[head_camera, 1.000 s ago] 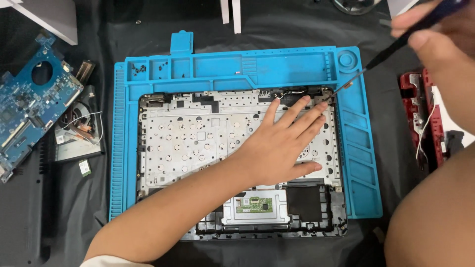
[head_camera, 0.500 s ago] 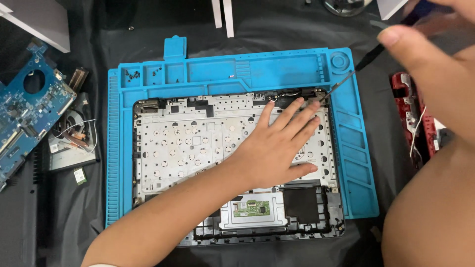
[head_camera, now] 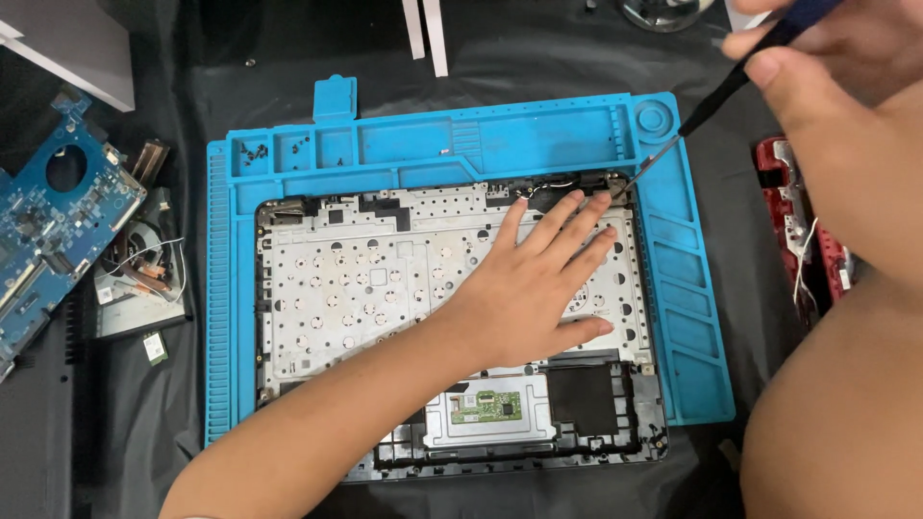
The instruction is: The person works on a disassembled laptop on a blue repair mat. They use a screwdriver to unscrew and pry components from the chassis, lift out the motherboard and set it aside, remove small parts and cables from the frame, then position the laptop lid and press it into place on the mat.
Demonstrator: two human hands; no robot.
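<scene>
A blue circuit board [head_camera: 48, 231] lies at the left edge on the black cloth [head_camera: 538, 58]. Just beside it sits a cooling fan with copper pipes [head_camera: 135, 279]. A small green card [head_camera: 155, 348] lies below the fan. A red part [head_camera: 803, 231], possibly a casing piece, lies at the right.

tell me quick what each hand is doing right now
Left hand: open, fingers spread, pressed flat on the laptop's metal keyboard plate.
Right hand: closed around a screwdriver, its tip at the chassis's top right corner.
</scene>
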